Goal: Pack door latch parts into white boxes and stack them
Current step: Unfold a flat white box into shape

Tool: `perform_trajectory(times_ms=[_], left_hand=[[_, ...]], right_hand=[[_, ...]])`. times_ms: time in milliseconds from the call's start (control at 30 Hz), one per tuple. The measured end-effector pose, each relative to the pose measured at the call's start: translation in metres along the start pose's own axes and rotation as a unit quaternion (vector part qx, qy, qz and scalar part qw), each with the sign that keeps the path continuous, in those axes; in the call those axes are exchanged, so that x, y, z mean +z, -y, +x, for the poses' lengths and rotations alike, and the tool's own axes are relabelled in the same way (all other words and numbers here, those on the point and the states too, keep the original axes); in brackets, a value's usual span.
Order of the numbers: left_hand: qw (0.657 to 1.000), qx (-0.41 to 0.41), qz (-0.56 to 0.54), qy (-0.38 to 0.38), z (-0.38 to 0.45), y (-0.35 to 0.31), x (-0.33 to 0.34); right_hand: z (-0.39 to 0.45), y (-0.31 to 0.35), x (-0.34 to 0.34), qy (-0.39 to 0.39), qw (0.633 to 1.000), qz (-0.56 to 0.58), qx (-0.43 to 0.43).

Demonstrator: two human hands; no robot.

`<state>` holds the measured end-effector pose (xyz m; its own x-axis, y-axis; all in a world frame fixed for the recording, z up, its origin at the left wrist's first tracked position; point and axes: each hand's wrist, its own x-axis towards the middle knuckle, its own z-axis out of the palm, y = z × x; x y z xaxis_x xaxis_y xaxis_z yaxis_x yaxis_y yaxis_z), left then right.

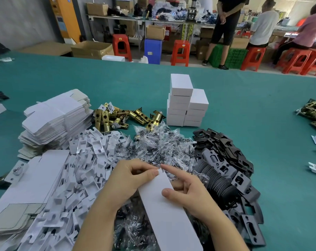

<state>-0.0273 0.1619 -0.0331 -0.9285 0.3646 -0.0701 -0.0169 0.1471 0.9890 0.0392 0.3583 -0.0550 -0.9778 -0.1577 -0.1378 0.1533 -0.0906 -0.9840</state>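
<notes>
Head view: flat white cardboard box blank (164, 201) is running long axis 5-to-11 o'clock between both hands; left hand (128, 180) is pinching its far tip, right hand (186, 192) is thumb-clamping the middle, forefinger extended. Packed white boxes (187, 102) are standing stacked at 12 o'clock.

No readable text, labels or numbers anywhere.
</notes>
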Motion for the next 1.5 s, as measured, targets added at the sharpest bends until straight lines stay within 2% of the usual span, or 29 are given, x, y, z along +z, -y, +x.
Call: perform_trajectory(times_ms=[167, 333, 500, 567, 733, 1000, 1233, 1433, 1500], left_hand=[[1.000, -0.011, -0.005, 0.014, -0.002, -0.002, -0.002], [0.999, 0.004, -0.050, -0.013, -0.003, -0.002, 0.003], [0.992, -0.012, -0.124, -0.009, -0.002, -0.002, 0.012], [0.993, -0.012, -0.115, 0.004, -0.003, -0.002, 0.018], [0.997, 0.007, -0.076, 0.014, -0.005, -0.005, 0.021], [0.997, 0.003, -0.073, 0.024, -0.004, -0.003, 0.020], [0.999, 0.021, -0.032, 0.027, -0.001, 0.000, 0.024], [0.997, 0.017, -0.061, 0.050, -0.003, -0.002, 0.024], [0.998, 0.020, -0.042, 0.031, -0.004, -0.003, 0.025]], right_hand=[[0.001, -0.001, 0.000, -0.001, 1.000, -0.007, -0.005], [0.001, -0.001, -0.001, -0.033, 0.999, 0.000, -0.019], [0.001, 0.002, -0.002, -0.109, 0.991, 0.058, -0.045], [0.001, 0.003, -0.003, -0.127, 0.988, 0.068, -0.051], [0.000, 0.004, -0.002, -0.093, 0.990, 0.087, -0.055], [-0.001, 0.004, -0.002, -0.116, 0.990, 0.072, -0.046], [-0.001, 0.008, -0.003, -0.127, 0.984, 0.128, -0.008], [-0.003, 0.009, -0.004, -0.115, 0.983, 0.146, -0.001], [-0.004, 0.008, -0.004, -0.115, 0.983, 0.143, -0.001]])
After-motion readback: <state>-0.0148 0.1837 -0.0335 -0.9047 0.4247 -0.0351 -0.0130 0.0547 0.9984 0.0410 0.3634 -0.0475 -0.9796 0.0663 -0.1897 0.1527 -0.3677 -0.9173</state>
